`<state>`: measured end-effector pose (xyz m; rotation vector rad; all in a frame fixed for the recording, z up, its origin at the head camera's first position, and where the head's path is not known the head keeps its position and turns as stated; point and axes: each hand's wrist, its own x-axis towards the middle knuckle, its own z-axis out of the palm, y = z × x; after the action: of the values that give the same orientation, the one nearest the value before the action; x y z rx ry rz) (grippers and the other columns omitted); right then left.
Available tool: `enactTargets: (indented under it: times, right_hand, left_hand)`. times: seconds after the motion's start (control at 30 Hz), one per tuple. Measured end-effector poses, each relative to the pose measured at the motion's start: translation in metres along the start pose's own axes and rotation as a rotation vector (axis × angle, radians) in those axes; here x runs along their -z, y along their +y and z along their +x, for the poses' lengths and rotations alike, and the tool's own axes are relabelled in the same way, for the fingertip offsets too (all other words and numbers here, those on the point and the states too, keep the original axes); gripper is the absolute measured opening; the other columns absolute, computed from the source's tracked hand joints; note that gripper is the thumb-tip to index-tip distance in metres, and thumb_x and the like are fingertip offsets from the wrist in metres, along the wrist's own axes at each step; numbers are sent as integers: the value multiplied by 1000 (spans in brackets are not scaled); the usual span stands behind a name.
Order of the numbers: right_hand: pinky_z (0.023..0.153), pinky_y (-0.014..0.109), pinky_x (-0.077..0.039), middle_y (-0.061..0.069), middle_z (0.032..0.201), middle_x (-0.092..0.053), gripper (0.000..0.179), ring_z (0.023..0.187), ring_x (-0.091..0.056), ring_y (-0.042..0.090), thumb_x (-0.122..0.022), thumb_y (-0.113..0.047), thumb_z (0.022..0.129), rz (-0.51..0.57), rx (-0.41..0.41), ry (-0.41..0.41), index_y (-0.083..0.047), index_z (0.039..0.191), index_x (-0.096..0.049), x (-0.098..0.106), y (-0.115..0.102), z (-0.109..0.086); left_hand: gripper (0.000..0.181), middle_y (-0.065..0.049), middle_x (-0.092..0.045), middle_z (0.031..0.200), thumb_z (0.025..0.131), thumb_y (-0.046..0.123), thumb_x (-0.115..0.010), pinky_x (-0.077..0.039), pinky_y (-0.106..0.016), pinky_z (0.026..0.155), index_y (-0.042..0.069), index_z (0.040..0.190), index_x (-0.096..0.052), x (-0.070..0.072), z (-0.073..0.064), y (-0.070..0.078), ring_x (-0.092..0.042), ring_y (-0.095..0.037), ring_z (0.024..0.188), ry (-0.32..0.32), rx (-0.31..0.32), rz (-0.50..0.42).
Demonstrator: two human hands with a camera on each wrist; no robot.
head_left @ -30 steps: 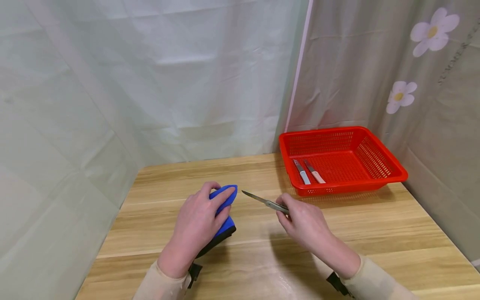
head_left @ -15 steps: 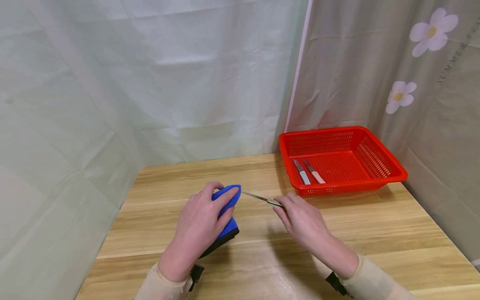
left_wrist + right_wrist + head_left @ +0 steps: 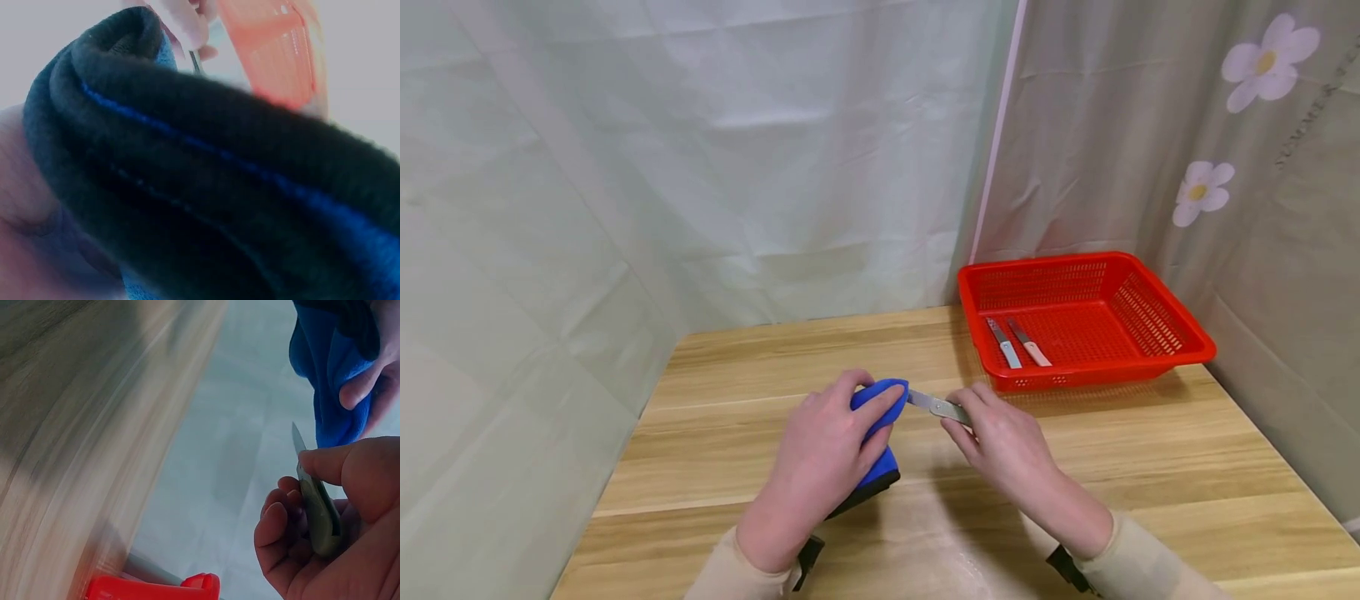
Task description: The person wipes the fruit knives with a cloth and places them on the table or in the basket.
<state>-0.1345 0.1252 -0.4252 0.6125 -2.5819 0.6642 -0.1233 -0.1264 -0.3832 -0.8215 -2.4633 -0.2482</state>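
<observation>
My left hand [image 3: 823,446] grips a folded blue cloth [image 3: 880,472] with a black edge, held above the table. In the left wrist view the cloth's dark folds [image 3: 187,156] fill most of the picture. A folding knife [image 3: 951,410] with a grey-green handle is pinched by my right hand [image 3: 1011,437], its blade [image 3: 919,399] pointing left at the cloth. From the head view the blade's tip is hidden at the cloth's edge. The right wrist view has the knife handle [image 3: 320,519] between thumb and fingers, with the blue cloth [image 3: 340,381] just beyond the blade.
A red plastic basket [image 3: 1086,367] stands at the back right of the wooden table [image 3: 737,375]. Two small knives lie in it, one with a light blue handle [image 3: 1010,354] and one with a pink handle [image 3: 1037,354]. Curtains [image 3: 820,167] hang behind and at both sides.
My left hand has moved right with the cloth, up to the knife's blade. The knife has turned so that its blade's flat side shows more; the right hand has shifted slightly left.
</observation>
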Motion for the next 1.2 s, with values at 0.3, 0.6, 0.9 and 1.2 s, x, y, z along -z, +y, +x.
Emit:
enactTargets:
  times: [0.3, 0.6, 0.9, 1.2]
  right_hand:
    - [56, 28, -45, -4, 91, -60, 25, 69, -54, 11, -89, -18, 96, -1, 22, 10, -11, 113, -73, 0, -5, 0]
    - [59, 29, -49, -1, 96, -64, 25, 74, -60, 13, -87, -20, 98, 10, 26, 2, -10, 116, -73, -2, -6, -2]
    - [55, 26, -44, -5, 92, -60, 24, 69, -52, 10, -89, -18, 96, 31, 19, 10, -13, 112, -72, -1, -7, -2]
    - [55, 26, -43, -6, 90, -58, 24, 68, -49, 8, -90, -17, 95, 41, 9, 19, -13, 111, -72, 1, -7, -3]
  left_hand:
    - [41, -14, -68, 126, 98, 30, -86, -62, -45, 77, 24, 138, -80, -5, 7, 15, -76, -29, 96, -32, -36, -1]
    - [40, -14, -68, 127, 98, 31, -86, -62, -45, 79, 26, 138, -80, -10, 8, 16, -76, -29, 96, -72, -16, 8]
    - [43, -15, -69, 126, 96, 31, -89, -63, -47, 79, 23, 137, -80, -10, 6, 7, -76, -31, 99, -61, 2, 11]
    - [40, -17, -70, 120, 93, 23, -91, -63, -48, 73, 18, 133, -82, -9, 3, -6, -75, -33, 94, -12, 25, -12]
